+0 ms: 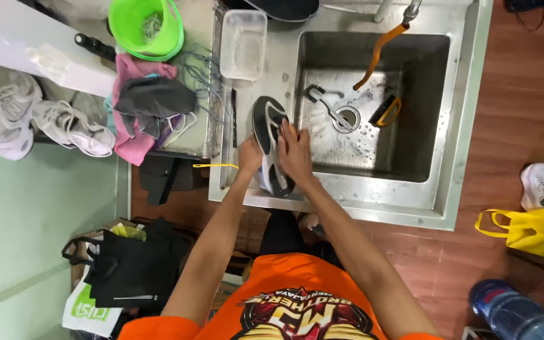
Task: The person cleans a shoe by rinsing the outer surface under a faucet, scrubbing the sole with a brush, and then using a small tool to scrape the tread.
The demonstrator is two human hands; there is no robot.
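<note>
While the steel sink spreads beyond the grip, a black-and-white sneaker lies sole-up on its rim, long axis running away from the person. Left hand clasps its near side; right hand presses on top.

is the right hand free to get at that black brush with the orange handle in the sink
Probably not yet: the right hand rests on the shoe. Otherwise the way to the brush looks open.

Steel sink unit, shoe sole-up on its ledge, clear tub, brushes in basin
</note>
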